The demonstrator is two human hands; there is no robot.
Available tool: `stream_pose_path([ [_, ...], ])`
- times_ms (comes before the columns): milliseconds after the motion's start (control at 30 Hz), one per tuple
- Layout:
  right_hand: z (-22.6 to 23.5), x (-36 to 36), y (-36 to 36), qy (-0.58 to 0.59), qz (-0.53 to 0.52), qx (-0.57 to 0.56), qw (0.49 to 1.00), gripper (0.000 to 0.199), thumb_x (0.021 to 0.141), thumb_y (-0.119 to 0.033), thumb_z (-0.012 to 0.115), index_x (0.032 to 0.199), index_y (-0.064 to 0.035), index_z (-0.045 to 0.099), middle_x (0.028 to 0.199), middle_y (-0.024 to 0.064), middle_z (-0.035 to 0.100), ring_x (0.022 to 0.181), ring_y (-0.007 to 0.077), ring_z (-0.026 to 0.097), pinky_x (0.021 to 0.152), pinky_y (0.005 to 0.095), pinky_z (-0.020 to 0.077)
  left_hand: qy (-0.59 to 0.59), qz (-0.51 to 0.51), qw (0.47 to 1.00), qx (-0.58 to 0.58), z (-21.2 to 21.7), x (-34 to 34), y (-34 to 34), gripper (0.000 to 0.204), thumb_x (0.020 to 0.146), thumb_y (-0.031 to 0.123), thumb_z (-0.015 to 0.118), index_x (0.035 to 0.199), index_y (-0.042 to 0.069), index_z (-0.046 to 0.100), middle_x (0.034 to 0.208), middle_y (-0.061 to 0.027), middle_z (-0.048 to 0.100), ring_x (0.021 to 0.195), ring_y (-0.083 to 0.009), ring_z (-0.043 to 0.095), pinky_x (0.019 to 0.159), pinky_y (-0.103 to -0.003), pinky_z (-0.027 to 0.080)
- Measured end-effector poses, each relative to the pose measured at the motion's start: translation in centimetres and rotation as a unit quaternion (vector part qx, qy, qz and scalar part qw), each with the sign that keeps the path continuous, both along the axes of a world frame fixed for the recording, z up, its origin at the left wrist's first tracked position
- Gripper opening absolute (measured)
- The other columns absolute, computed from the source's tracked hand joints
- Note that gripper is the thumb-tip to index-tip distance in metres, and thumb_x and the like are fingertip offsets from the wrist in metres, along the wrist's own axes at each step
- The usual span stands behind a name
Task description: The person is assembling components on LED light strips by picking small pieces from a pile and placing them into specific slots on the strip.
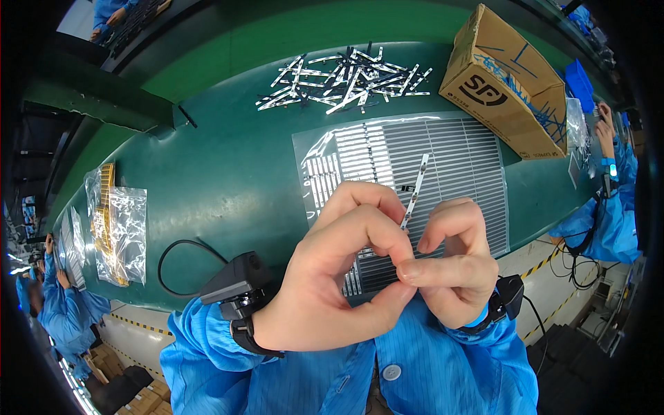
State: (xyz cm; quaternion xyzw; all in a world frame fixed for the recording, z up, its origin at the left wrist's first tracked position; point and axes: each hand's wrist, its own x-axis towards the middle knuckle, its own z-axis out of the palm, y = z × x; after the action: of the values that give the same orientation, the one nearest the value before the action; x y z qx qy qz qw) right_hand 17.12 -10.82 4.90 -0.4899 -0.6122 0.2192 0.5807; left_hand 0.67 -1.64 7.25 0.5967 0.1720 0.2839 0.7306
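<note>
Close in front of my chest, both hands work together around a thin white strip (417, 187) with small components along it, perhaps an LED strip. My left hand (339, 270) is closed on its lower end, and the strip sticks up past the curled fingers. Thumb and index finger of my right hand (456, 266) are pinched, their tips touching the left fingertips. Whatever lies between those right fingertips is hidden. Under the hands lies a clear plastic sheet (449, 149) over dark and pale stripes, with rows of white strips on its left part.
Loose strips with dark leads form a pile (346, 79) at the far side. A cardboard box (494, 104) with blue pieces stands at the right back, a blue bin (579, 84) beyond it. Plastic bags (128, 228) and yellow strips (104, 221) lie left. Other people sit at both sides.
</note>
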Motion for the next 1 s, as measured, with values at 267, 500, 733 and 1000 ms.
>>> stream_pose_path([
  [267, -0.1, 0.0, -0.1, 0.003, 0.001, -0.002, 1.000, 0.058, 0.058, 0.006, 0.064, 0.108, -0.0172, 0.079, 0.092, 0.0047, 0.053, 0.080, 0.0184, 0.050, 0.072, 0.0281, 0.0414, 0.011, 0.020, 1.000, -0.008, -0.2, 0.1, -0.1, 0.026, 0.075, 0.000, 0.078, 0.094, 0.009, 0.062, 0.112, -0.0124, 0.050, 0.109, -0.0214, 0.049, 0.093, -0.032, 0.041],
  [500, 0.1, -0.2, -0.1, 0.007, 0.004, -0.031, 1.000, 0.054, 0.059, 0.005, 0.063, 0.107, -0.0156, 0.080, 0.091, 0.0042, 0.053, 0.079, 0.0177, 0.049, 0.072, 0.0285, 0.0406, 0.014, -0.002, 0.998, 0.068, -0.6, -0.4, 0.4, 0.015, 0.083, 0.003, 0.073, 0.094, 0.006, 0.064, 0.112, -0.0132, 0.050, 0.108, -0.0212, 0.049, 0.093, -0.033, 0.041],
  [733, 0.5, 1.6, -0.9, 0.030, -0.033, -0.073, 0.996, 0.022, 0.077, -0.004, 0.064, 0.096, -0.0035, 0.075, 0.090, 0.0077, 0.057, 0.082, 0.0192, 0.053, 0.073, 0.0309, 0.0430, 0.046, -0.014, 0.996, 0.080, -0.6, -1.6, 1.6, 0.015, 0.083, -0.004, 0.062, 0.096, 0.004, 0.059, 0.109, -0.0136, 0.053, 0.098, -0.0184, 0.051, 0.088, -0.032, 0.041],
  [1000, 0.4, 2.7, -0.4, 0.038, -0.019, -0.209, 0.977, 0.009, 0.084, -0.011, 0.066, 0.087, -0.0030, 0.065, 0.087, 0.0080, 0.061, 0.084, 0.0212, 0.056, 0.081, 0.0329, 0.0407, 0.145, -0.060, 0.985, 0.077, -0.8, -1.8, 1.4, 0.032, 0.079, -0.014, 0.060, 0.102, 0.005, 0.048, 0.095, -0.0057, 0.058, 0.082, -0.0102, 0.052, 0.074, -0.025, 0.042],
])
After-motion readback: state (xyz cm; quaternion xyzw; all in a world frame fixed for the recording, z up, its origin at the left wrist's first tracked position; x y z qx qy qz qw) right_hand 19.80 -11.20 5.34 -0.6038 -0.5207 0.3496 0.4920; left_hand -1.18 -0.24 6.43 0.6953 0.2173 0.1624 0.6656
